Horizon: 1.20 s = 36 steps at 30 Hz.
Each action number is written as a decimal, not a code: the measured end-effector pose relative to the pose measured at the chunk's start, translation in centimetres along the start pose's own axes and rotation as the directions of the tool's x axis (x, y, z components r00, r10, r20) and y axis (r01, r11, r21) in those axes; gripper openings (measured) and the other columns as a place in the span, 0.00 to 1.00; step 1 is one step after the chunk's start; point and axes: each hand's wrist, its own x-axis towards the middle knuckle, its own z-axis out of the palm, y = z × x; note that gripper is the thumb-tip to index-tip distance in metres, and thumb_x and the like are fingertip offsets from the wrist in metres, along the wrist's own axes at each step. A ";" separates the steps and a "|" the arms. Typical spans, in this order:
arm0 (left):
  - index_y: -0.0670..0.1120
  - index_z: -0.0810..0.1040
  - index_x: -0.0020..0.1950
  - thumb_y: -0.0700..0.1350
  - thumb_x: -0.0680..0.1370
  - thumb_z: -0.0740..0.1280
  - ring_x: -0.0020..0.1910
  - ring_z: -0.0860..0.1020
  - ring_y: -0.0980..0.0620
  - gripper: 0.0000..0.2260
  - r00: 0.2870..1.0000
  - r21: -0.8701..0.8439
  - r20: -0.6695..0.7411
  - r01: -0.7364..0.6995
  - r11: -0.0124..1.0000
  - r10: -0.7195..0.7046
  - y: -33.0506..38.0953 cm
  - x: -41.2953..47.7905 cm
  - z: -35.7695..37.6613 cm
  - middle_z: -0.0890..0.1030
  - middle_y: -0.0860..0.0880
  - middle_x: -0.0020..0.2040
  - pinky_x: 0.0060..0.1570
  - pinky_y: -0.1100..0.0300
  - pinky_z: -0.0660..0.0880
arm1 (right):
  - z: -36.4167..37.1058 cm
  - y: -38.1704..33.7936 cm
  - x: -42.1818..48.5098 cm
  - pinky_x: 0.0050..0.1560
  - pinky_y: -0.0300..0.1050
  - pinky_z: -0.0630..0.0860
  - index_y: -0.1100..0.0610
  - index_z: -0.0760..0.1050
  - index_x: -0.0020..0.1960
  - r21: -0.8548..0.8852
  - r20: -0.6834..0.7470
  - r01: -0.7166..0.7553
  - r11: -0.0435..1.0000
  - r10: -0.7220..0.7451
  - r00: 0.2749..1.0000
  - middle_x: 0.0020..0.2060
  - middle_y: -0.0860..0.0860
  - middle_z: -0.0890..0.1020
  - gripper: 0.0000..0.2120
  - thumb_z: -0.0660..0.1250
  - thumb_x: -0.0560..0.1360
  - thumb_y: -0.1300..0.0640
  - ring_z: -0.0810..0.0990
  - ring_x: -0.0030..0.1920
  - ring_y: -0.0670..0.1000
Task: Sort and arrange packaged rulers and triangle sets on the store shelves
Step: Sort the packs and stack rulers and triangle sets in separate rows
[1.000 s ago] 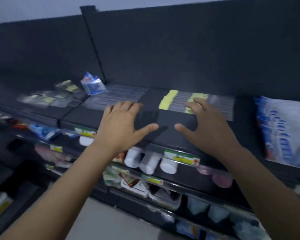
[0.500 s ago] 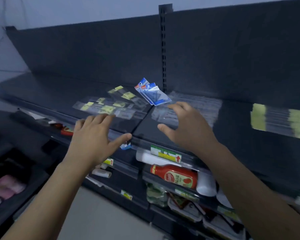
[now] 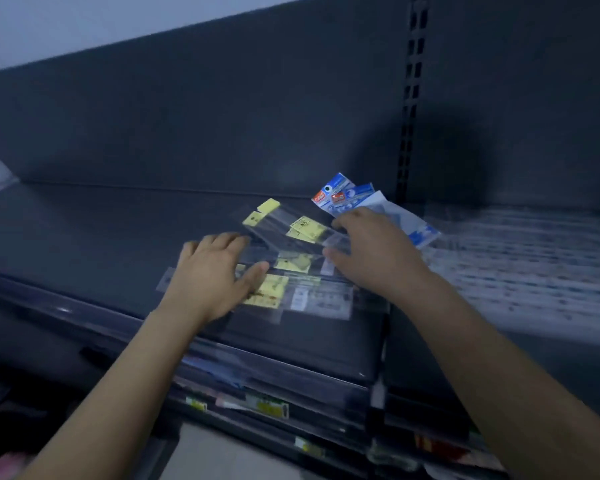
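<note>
Both arms reach forward and up from the lower corners of the view, bare to the elbow. The left forearm (image 3: 118,382) slants up to the right and the right forearm (image 3: 492,355) slants up to the left, so the two hands end near each other, apart and not touching. The left hand (image 3: 212,282) lies palm down, its fingers (image 3: 219,242) straight and close together, its thumb (image 3: 255,273) spread out to the right. The right hand (image 3: 378,258) sits slightly farther forward, palm down too, fingers loosely extended and slightly bent at the knuckles, thumb pointing left towards the other hand.
</note>
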 end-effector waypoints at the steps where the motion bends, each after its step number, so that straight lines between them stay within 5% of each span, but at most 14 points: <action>1: 0.51 0.66 0.72 0.62 0.79 0.52 0.70 0.64 0.49 0.25 1.000 -0.008 0.001 -0.024 1.000 0.024 -0.7 1.1 0.5 0.68 0.53 0.72 0.64 0.52 0.57 | 0.4 -0.3 0.8 0.58 0.52 0.72 0.58 0.72 0.62 -0.030 0.022 -0.021 0.999 0.021 1.000 0.61 0.55 0.75 0.20 0.64 0.76 0.48 0.73 0.60 0.57; 7: 0.52 0.68 0.71 0.52 0.80 0.58 0.67 0.66 0.48 0.19 0.977 -0.107 -0.014 -0.212 0.971 0.212 -4.6 8.7 2.9 0.70 0.52 0.69 0.62 0.53 0.56 | 3.4 -2.6 4.7 0.39 0.44 0.70 0.59 0.73 0.47 -0.175 -0.025 -0.204 0.963 0.203 0.979 0.46 0.55 0.80 0.10 0.64 0.76 0.51 0.79 0.48 0.58; 11: 0.55 0.69 0.70 0.60 0.71 0.54 0.67 0.67 0.50 0.28 0.928 -0.188 0.040 -0.358 0.915 0.371 -6.3 12.7 3.8 0.71 0.54 0.68 0.64 0.53 0.55 | 5.9 -4.2 6.1 0.44 0.45 0.69 0.57 0.74 0.53 -0.209 -0.105 -0.356 0.911 0.341 0.934 0.51 0.56 0.80 0.16 0.65 0.74 0.46 0.76 0.54 0.58; 15: 0.55 0.72 0.67 0.63 0.69 0.55 0.65 0.68 0.52 0.29 0.886 -0.317 -0.050 -0.451 0.834 0.460 -8.0 14.4 4.8 0.72 0.55 0.64 0.66 0.54 0.53 | 8.4 -4.9 7.1 0.55 0.49 0.68 0.57 0.73 0.61 -0.132 -0.288 -0.457 0.880 0.407 0.867 0.54 0.57 0.78 0.22 0.63 0.75 0.43 0.73 0.57 0.59; 22: 0.49 0.79 0.37 0.59 0.77 0.58 0.50 0.73 0.50 0.18 0.875 -0.258 -0.268 -0.467 0.846 0.402 -7.8 15.3 5.5 0.77 0.52 0.45 0.58 0.56 0.54 | 8.8 -4.1 7.2 0.58 0.54 0.69 0.58 0.77 0.54 -0.055 -0.304 -0.450 0.891 0.415 0.858 0.49 0.55 0.77 0.18 0.68 0.73 0.45 0.73 0.53 0.58; 26: 0.50 0.76 0.45 0.53 0.75 0.63 0.53 0.72 0.52 0.07 0.872 -0.358 -0.251 -0.487 0.797 0.420 -8.3 15.1 6.2 0.75 0.54 0.48 0.59 0.58 0.53 | 8.6 -3.8 7.2 0.52 0.50 0.67 0.57 0.72 0.52 -0.083 -0.291 -0.416 0.906 0.377 0.879 0.43 0.50 0.74 0.16 0.68 0.73 0.46 0.72 0.49 0.56; 30: 0.52 0.74 0.57 0.52 0.71 0.65 0.56 0.71 0.54 0.15 0.858 -0.444 -0.208 -0.510 0.737 0.469 -8.2 15.1 6.3 0.73 0.56 0.53 0.59 0.62 0.50 | 8.5 -3.1 6.8 0.45 0.46 0.63 0.57 0.69 0.52 -0.124 -0.297 -0.371 0.920 0.323 0.899 0.40 0.47 0.71 0.16 0.68 0.73 0.46 0.72 0.47 0.55; 36: 0.57 0.74 0.49 0.60 0.67 0.72 0.56 0.66 0.60 0.15 0.796 -0.635 -0.060 -0.496 0.593 0.602 -8.8 14.8 5.6 0.72 0.61 0.50 0.57 0.65 0.51 | 8.4 -2.6 6.6 0.48 0.44 0.63 0.55 0.71 0.52 -0.071 -0.350 -0.303 0.950 0.261 0.900 0.39 0.45 0.71 0.15 0.70 0.72 0.48 0.69 0.43 0.49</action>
